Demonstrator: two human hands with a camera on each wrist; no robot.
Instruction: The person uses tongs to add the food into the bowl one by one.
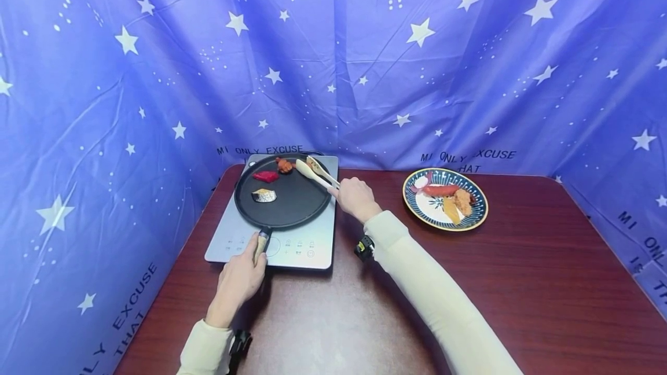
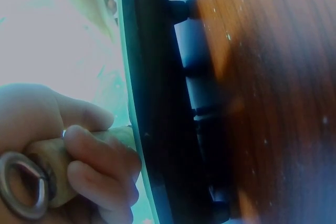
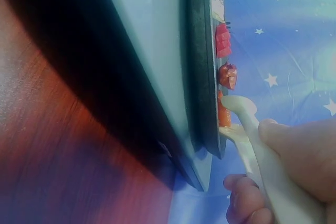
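My left hand (image 1: 242, 275) grips the wooden handle (image 2: 55, 169) of a round black frying pan (image 1: 286, 210), fingers curled round it. In my right hand (image 1: 356, 198) is a pair of pale tongs (image 3: 270, 166), thumb on one arm and fingers on the other. The tong tips are at the pan's far right, on either side of an orange food piece (image 3: 224, 115); whether they squeeze it I cannot tell. Also in the pan lie a reddish-brown piece (image 1: 284, 165), a red piece (image 1: 266, 176) and a silver-skinned fish piece (image 1: 264, 195).
Beneath the pan is a silver induction cooker (image 1: 221, 242) with touch controls. To the right, a patterned plate (image 1: 417, 212) holds a sausage (image 1: 440, 190), a fried piece (image 1: 462, 201) and other food. A star-printed blue curtain (image 1: 365, 74) surrounds the reddish-brown table (image 1: 531, 282).
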